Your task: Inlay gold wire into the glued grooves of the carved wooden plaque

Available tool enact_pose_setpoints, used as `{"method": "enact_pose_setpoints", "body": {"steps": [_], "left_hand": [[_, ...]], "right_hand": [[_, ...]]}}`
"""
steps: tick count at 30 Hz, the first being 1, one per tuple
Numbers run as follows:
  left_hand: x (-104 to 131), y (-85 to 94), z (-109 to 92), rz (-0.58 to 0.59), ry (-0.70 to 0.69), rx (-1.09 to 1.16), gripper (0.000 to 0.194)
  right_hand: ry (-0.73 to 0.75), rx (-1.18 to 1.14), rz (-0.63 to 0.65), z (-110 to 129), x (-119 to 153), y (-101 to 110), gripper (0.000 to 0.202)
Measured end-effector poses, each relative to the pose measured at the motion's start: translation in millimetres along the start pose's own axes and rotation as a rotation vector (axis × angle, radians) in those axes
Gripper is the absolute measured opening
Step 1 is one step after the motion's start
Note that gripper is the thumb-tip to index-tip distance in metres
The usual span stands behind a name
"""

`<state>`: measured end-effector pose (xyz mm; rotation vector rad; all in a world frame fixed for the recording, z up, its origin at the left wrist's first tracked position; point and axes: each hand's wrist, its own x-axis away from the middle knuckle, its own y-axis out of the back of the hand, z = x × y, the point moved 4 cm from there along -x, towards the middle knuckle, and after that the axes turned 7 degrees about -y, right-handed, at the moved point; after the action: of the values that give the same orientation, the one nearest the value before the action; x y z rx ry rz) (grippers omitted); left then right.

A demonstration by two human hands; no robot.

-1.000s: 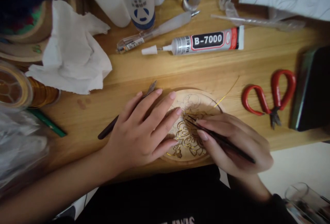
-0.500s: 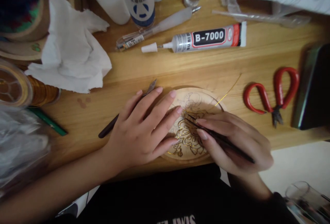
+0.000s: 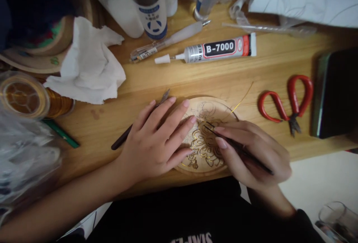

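Observation:
A round wooden disc (image 3: 192,103) lies near the table's front edge, drawn with a pencilled pattern. Gold wire (image 3: 207,144) follows part of the pattern in petal shapes, and a loose wire end (image 3: 242,100) sticks out past the upper right rim. My left hand (image 3: 156,138) is spread flat, its fingertips resting on the disc's left side; it lies over a dark-handled craft knife (image 3: 122,137) with a pointed blade. Dark tweezers (image 3: 232,144) are pinched in my right hand (image 3: 254,153), their tips over the wire pattern. Whether the tips grip wire, I cannot tell.
A B-7000 glue tube (image 3: 219,49), a clear pen (image 3: 170,41) and a labelled bottle (image 3: 152,15) lie or stand beyond the disc. Red-handled cutters (image 3: 292,118) and a dark box-like object (image 3: 332,97) are at right. Crumpled tissue (image 3: 89,64) and a wire spool (image 3: 25,95) are left.
The view has shifted slightly, so the tabletop items sit differently in it. The tweezer tips have moved a little right and stand slightly away from the left fingertips. Both hands keep nearly the same pose.

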<state>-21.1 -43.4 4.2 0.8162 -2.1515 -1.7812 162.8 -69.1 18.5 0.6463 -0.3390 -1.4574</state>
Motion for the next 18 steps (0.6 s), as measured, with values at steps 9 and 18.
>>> {"method": "enact_pose_setpoints", "body": {"steps": [9,18], "left_hand": [[0.1,-0.7,-0.1,-0.027,-0.005,-0.005,0.050],[0.5,0.1,0.0,-0.009,0.019,0.009,0.051]], "right_hand": [[0.052,0.019,0.022,0.6,0.4,-2.8,0.039],[0.096,0.067,0.051,3.0,-4.2,-4.0,0.031]]}}
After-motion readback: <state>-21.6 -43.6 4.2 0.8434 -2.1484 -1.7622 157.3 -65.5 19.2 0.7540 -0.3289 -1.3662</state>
